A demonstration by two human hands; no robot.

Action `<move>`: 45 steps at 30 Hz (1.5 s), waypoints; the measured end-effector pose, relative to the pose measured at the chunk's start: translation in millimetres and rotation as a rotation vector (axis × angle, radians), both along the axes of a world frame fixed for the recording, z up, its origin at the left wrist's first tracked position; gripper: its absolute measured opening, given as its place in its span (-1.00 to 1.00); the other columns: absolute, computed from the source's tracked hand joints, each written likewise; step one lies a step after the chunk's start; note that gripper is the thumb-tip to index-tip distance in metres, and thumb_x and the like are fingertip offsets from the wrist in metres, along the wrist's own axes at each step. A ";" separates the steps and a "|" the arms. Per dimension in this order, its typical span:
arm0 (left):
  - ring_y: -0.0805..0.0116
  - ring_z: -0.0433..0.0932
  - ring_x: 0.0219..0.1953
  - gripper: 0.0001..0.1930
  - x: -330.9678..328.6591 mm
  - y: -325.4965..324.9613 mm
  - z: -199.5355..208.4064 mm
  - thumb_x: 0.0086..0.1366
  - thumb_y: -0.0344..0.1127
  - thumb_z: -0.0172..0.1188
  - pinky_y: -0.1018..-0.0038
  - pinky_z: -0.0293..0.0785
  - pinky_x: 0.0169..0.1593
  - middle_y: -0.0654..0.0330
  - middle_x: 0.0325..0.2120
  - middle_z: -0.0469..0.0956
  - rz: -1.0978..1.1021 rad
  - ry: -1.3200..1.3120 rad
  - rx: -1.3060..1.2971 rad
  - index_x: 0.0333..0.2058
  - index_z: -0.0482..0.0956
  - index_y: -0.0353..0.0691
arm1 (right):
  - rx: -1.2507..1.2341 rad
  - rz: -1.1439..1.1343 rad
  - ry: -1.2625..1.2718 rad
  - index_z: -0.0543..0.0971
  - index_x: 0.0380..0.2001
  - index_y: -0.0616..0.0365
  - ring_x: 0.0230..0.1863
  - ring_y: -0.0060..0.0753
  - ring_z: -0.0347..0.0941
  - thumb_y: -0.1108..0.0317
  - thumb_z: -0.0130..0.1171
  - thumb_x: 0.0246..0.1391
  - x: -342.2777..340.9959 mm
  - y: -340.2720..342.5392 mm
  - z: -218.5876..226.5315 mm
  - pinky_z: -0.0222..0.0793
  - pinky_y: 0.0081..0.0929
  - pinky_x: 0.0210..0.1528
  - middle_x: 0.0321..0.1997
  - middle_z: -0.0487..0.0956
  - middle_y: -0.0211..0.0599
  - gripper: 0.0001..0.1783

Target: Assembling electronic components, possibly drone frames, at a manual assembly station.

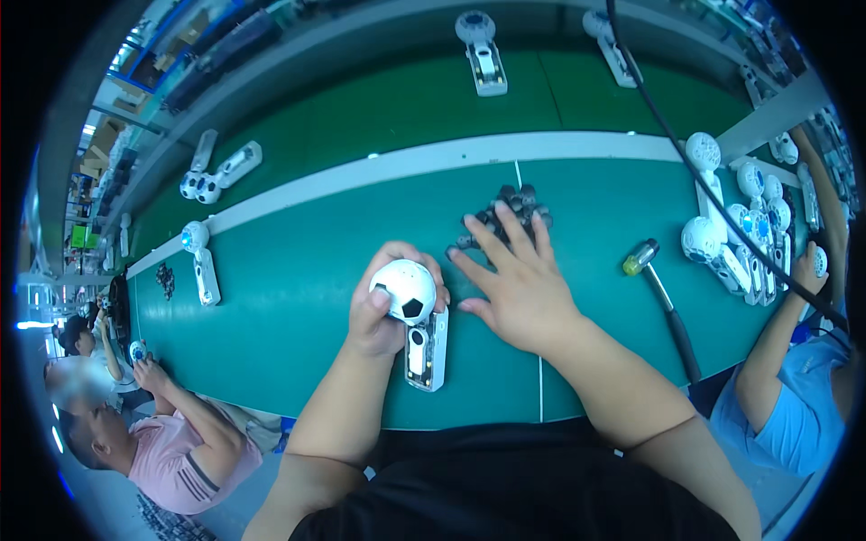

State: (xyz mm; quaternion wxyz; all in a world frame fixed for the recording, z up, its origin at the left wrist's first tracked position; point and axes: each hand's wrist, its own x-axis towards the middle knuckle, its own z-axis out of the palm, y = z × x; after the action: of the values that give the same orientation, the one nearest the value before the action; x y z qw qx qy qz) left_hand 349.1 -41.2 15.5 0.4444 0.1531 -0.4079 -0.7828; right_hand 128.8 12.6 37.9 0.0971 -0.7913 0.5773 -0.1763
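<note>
My left hand point(374, 325) is wrapped round a white device with a round head point(403, 290) patterned like a soccer ball. Its oblong white body point(428, 352) points toward me, with a dark inner section and a pale strip showing. My right hand point(523, 293) is spread, palm down, its fingertips at the near edge of a pile of small black parts point(519, 207). No object shows in the right hand; what lies beneath its palm is hidden.
A mallet point(663, 307) with a black handle lies to the right. Beyond it several white devices point(740, 234) are heaped. More devices, such as one point(202, 261) at left, lie on the green table point(298, 352). A black cable point(663, 117) hangs at upper right. People sit on both sides.
</note>
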 end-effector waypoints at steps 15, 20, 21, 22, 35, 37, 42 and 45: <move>0.01 0.62 0.03 -0.30 26.1 117.1 49.8 -0.12 -0.34 0.69 0.14 0.55 0.12 0.04 -0.04 0.64 0.440 -0.589 -1.338 0.04 0.54 -0.17 | -0.239 0.144 0.141 0.59 0.22 0.00 0.51 -0.07 0.20 0.07 0.21 0.25 4.0 7.7 -25.8 -0.05 0.17 0.55 0.39 0.50 -0.30 -0.48; 0.01 0.61 0.05 -0.30 46.9 151.0 56.1 -0.15 -0.39 0.67 0.13 0.51 0.16 0.05 -0.01 0.64 0.323 -0.655 -1.322 0.03 0.54 -0.17 | -0.322 0.169 0.075 0.69 0.07 0.04 0.39 -0.10 0.35 0.13 0.19 0.26 6.1 11.9 -22.0 0.16 -0.03 0.48 0.22 0.64 -0.34 -0.60; 0.00 0.61 0.05 -0.30 47.7 156.7 57.6 -0.16 -0.40 0.67 0.13 0.51 0.18 0.05 -0.02 0.64 0.270 -0.665 -1.293 0.02 0.54 -0.18 | -0.345 0.167 0.073 0.71 0.03 0.05 0.36 -0.11 0.39 0.14 0.19 0.26 5.4 12.4 -21.5 0.21 -0.08 0.45 0.18 0.66 -0.35 -0.63; -0.01 0.61 0.05 -0.30 48.2 162.6 59.3 -0.17 -0.41 0.67 0.13 0.50 0.19 0.05 -0.02 0.64 0.221 -0.677 -1.263 0.01 0.55 -0.18 | -0.367 0.170 0.071 0.73 -0.01 0.06 0.33 -0.12 0.42 0.15 0.19 0.26 5.3 13.4 -20.7 0.26 -0.12 0.42 0.14 0.69 -0.36 -0.65; 0.04 0.67 -0.06 -0.47 79.4 112.5 128.7 0.15 -0.09 0.50 0.26 0.60 0.01 0.07 -0.11 0.67 0.543 -0.960 -1.176 0.01 0.57 -0.25 | -0.368 0.189 -0.065 0.73 -0.12 0.07 0.11 -0.09 0.51 0.26 0.25 0.20 8.0 14.5 -20.0 0.40 -0.16 0.24 -0.04 0.70 -0.27 -0.75; 0.10 0.69 -0.08 -0.50 78.5 58.1 112.8 0.26 -0.06 0.43 0.29 0.63 -0.04 0.08 -0.12 0.68 0.612 -0.678 -0.896 0.02 0.56 -0.26 | -0.398 0.110 -0.054 0.72 -0.14 0.07 0.05 -0.09 0.51 0.25 0.26 0.18 10.0 6.2 -22.1 0.41 -0.15 0.18 -0.10 0.68 -0.27 -0.77; 0.10 0.67 -0.01 -0.55 25.6 -0.1 64.3 0.59 -0.03 0.00 0.37 0.68 -0.15 0.00 0.01 0.62 0.309 -0.109 -0.208 0.18 0.43 -0.30 | -0.219 0.093 0.042 0.68 -0.22 0.04 -0.01 -0.08 0.50 0.24 0.31 0.15 22.9 -14.5 -15.0 0.44 -0.12 0.08 -0.18 0.64 -0.25 -0.81; 0.09 0.66 0.01 -0.51 -6.0 -9.5 37.4 0.59 0.02 -0.02 0.38 0.69 -0.11 0.00 0.04 0.60 0.263 -0.003 0.021 0.18 0.42 -0.32 | -0.252 0.161 -0.040 0.66 -0.27 0.07 -0.04 -0.08 0.52 0.29 0.32 0.14 18.7 -11.8 -12.5 0.45 -0.12 0.05 -0.20 0.64 -0.24 -0.86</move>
State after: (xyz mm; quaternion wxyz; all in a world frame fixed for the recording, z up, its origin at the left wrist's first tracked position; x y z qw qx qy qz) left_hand 343.0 -50.7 52.9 0.5410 0.2108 -0.3768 -0.7217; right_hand 147.5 0.8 25.4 0.0222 -0.8375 0.4830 -0.2547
